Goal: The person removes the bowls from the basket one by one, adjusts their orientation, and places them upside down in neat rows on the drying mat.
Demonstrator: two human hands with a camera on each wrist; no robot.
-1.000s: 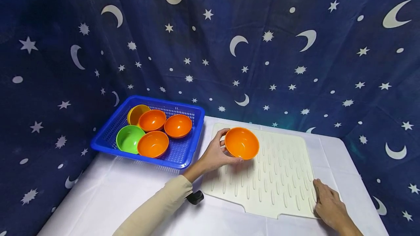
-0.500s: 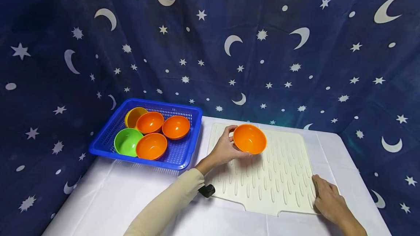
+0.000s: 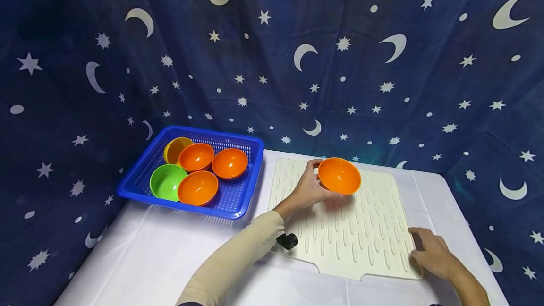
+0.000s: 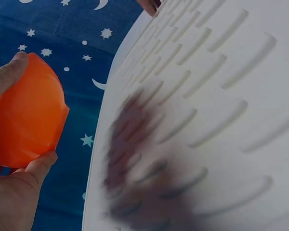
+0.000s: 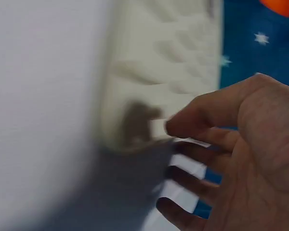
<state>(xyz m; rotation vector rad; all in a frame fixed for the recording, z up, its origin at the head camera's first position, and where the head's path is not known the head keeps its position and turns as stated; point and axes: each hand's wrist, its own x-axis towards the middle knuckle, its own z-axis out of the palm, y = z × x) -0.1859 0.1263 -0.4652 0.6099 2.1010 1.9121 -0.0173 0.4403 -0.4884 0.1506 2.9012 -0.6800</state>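
Observation:
My left hand [image 3: 309, 188] holds an orange bowl [image 3: 339, 176] by its side, thumb at the near side and fingers at the far side. In the head view the bowl overlaps the far part of a cream ridged drainboard [image 3: 340, 235]. The left wrist view shows the bowl [image 4: 29, 110] between thumb and fingers, with a shadow on the board's ridges. By the board's right edge is my right hand [image 3: 433, 251], holding nothing. Its thumb and fingers are loosely bent and spread near the board's corner in the right wrist view.
To the left, a blue plastic basket [image 3: 250, 192] contains several bowls: orange ones [image 3: 198, 188], a green one [image 3: 166, 182] and a yellow one [image 3: 173, 150]. White cloth [image 3: 161, 249] covers the table. A dark blue star-and-moon curtain [image 3: 272, 51] hangs behind it.
My left hand has carried the orange bowl rightward and slightly away, over the board. The right hand's thumb and fingers have parted at the board's right edge.

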